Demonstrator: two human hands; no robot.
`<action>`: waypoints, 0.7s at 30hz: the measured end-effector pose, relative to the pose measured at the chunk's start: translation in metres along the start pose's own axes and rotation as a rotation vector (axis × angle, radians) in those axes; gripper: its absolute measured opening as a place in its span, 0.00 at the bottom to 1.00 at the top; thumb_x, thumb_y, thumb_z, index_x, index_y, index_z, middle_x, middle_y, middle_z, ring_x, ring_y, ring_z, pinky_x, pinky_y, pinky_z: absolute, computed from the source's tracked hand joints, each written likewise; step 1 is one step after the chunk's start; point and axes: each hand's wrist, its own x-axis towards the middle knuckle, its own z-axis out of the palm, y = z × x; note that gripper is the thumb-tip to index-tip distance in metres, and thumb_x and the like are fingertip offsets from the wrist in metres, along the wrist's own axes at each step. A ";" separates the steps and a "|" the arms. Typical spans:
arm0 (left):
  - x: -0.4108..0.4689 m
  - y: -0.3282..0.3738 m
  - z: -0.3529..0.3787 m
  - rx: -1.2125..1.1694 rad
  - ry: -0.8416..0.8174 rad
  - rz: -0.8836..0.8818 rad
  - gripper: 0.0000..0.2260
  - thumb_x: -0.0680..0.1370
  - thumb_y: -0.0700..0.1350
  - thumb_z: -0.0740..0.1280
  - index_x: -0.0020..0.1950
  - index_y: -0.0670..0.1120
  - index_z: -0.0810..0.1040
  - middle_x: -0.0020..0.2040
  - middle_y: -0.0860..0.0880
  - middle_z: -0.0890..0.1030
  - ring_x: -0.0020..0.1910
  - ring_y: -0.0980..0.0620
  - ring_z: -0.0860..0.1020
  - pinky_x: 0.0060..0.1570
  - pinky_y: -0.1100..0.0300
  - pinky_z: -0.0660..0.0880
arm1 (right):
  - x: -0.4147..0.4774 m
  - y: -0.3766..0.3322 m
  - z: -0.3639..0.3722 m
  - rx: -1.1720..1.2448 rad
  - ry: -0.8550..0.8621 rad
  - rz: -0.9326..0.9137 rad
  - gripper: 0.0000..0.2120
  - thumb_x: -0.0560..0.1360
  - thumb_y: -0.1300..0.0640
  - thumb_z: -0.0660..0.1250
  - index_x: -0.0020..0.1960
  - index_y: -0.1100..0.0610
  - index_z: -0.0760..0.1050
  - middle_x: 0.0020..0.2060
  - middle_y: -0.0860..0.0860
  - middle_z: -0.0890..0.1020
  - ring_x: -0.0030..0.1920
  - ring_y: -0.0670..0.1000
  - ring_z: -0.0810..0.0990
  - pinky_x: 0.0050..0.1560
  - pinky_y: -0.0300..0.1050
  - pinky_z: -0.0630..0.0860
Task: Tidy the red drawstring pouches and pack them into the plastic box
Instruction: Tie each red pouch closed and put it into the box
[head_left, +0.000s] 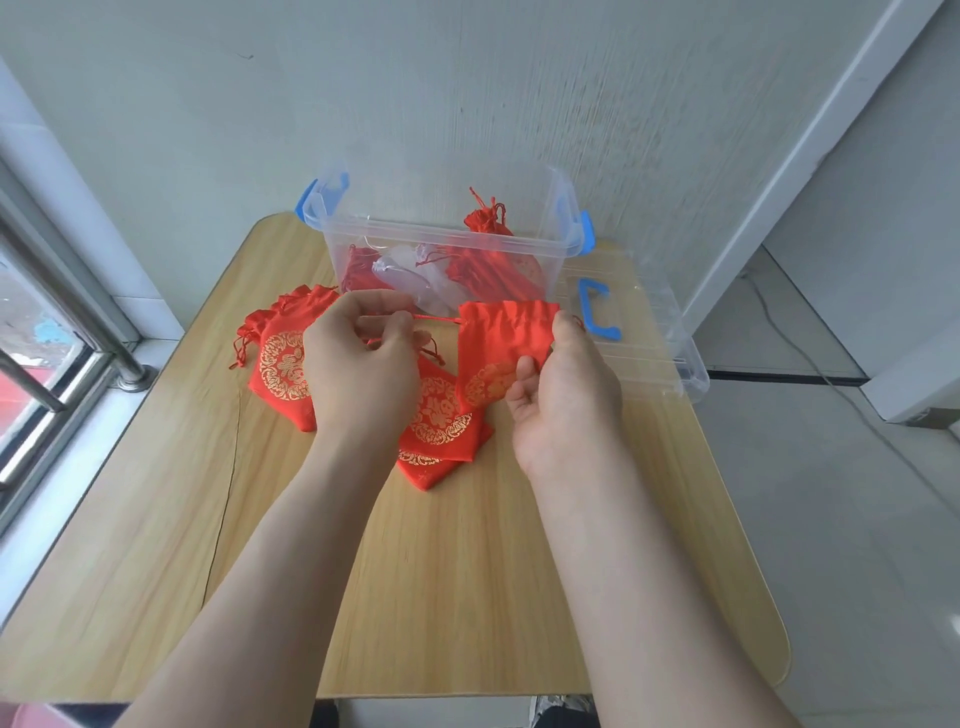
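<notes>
Bench (467, 571): pale wood, clear plastic box (566, 244) at back.
Hidden: box contents hazy, perhaps red pouches (483, 223).
Hands: left hand (363, 364) pinches drawstring (436, 318); right hand (566, 395) grips pouch (498, 338).

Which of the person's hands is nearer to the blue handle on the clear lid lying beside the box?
Right. The right hand sits just beside the blue handle, at its left; the left hand is farther left, across the held pouch.
</notes>
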 end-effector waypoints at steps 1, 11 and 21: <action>-0.001 0.001 0.000 -0.039 0.002 -0.023 0.09 0.83 0.36 0.65 0.52 0.48 0.82 0.35 0.54 0.84 0.42 0.53 0.88 0.50 0.49 0.86 | 0.001 0.000 0.000 0.007 0.018 -0.001 0.06 0.82 0.47 0.71 0.53 0.49 0.84 0.40 0.47 0.80 0.38 0.47 0.76 0.33 0.39 0.71; 0.000 0.011 0.002 -0.364 0.044 -0.203 0.06 0.85 0.35 0.62 0.56 0.45 0.74 0.51 0.40 0.79 0.44 0.48 0.89 0.52 0.51 0.86 | -0.002 -0.010 -0.001 0.126 0.028 0.102 0.09 0.80 0.55 0.64 0.47 0.49 0.83 0.46 0.49 0.83 0.38 0.48 0.74 0.33 0.41 0.69; -0.003 0.013 0.008 -0.491 0.016 -0.326 0.08 0.86 0.33 0.56 0.56 0.47 0.67 0.35 0.47 0.78 0.31 0.52 0.81 0.37 0.54 0.83 | -0.007 -0.016 -0.002 0.274 -0.143 0.141 0.12 0.81 0.58 0.55 0.41 0.52 0.72 0.26 0.46 0.70 0.22 0.45 0.68 0.22 0.36 0.62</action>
